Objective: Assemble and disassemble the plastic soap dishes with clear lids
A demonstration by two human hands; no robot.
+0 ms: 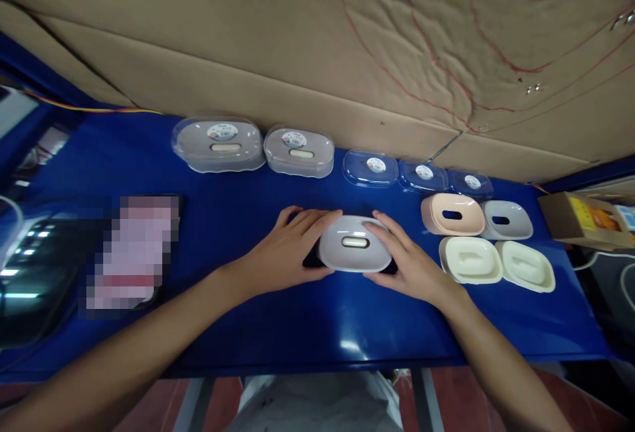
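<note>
Between my two hands is a grey oval soap dish (355,257) with a slot in its middle, through which a cream part shows. My left hand (292,247) grips its left end, thumb at the near side and fingers at the far side. On the right end, my right hand (404,257) grips it the same way. Dark gaps show between the palms and the dish. Whether its underside rests on the blue table (317,326) I cannot tell.
At the back stand two grey dishes under clear covers (225,157) (300,166), then several loose clear lids (370,172). On the right lie a peach shell (454,225), a grey shell (516,220) and two cream trays (471,273). A blurred-out phone (133,240) lies left, a cardboard box (565,220) far right.
</note>
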